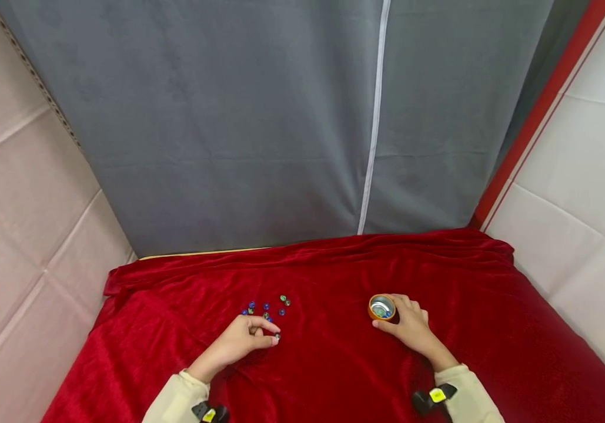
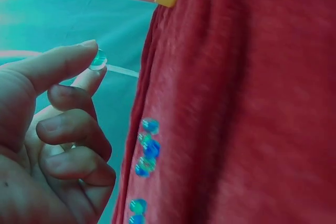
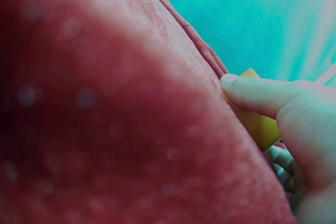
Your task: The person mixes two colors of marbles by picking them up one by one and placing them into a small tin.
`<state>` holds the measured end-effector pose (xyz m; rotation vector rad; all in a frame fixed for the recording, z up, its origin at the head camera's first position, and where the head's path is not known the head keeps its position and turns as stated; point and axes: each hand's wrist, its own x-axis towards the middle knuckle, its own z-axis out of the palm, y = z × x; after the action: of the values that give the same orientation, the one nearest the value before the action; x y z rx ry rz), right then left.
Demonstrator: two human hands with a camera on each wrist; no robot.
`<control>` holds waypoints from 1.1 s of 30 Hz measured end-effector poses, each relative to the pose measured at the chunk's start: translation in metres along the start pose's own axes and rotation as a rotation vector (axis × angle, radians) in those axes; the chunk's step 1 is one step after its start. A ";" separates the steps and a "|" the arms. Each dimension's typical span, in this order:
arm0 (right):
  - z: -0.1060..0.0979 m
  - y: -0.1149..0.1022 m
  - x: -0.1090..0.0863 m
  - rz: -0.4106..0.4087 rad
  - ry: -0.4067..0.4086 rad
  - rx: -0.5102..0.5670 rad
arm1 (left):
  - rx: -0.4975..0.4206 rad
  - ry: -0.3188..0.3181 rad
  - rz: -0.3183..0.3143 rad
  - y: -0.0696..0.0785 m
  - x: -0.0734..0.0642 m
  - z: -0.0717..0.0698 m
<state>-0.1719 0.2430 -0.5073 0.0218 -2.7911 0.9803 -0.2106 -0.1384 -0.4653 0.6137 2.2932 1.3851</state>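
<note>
Between thumb and forefinger my left hand (image 1: pixel 241 341) pinches a clear marble (image 2: pixel 98 60) with a green streak; its other fingers are curled in. Just beyond that hand, several loose blue and green marbles (image 1: pixel 266 306) lie scattered on the red cloth. My right hand (image 1: pixel 410 323) grips a small round tin (image 1: pixel 371 311), orange outside and silvery inside, with the thumb at its near side and the fingers round the far side. A few blue and green marbles (image 1: pixel 381 312) show inside the tin. In the right wrist view the tin's yellowish side (image 3: pixel 257 127) appears behind the thumb.
Red velvet cloth (image 1: pixel 334 364) covers the table, with folds along its back edge. A grey curtain (image 1: pixel 239 129) hangs behind it, and pale panels (image 1: pixel 32 252) stand at both sides. Both wrists carry black devices with yellow tags.
</note>
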 end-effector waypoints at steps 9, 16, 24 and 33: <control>0.000 0.000 0.000 0.009 -0.004 -0.005 | 0.016 -0.018 0.015 0.022 0.017 0.008; 0.001 0.001 0.001 0.007 0.001 0.000 | -0.007 -0.006 0.072 0.036 0.036 0.024; -0.002 0.000 0.002 0.007 0.005 -0.003 | -0.121 -0.012 0.112 0.052 0.057 0.051; 0.000 0.000 0.001 0.020 -0.002 0.001 | -0.157 0.006 0.130 0.071 0.078 0.079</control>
<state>-0.1729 0.2431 -0.5068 -0.0046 -2.7979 0.9866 -0.2207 -0.0089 -0.4443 0.7200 2.1563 1.6107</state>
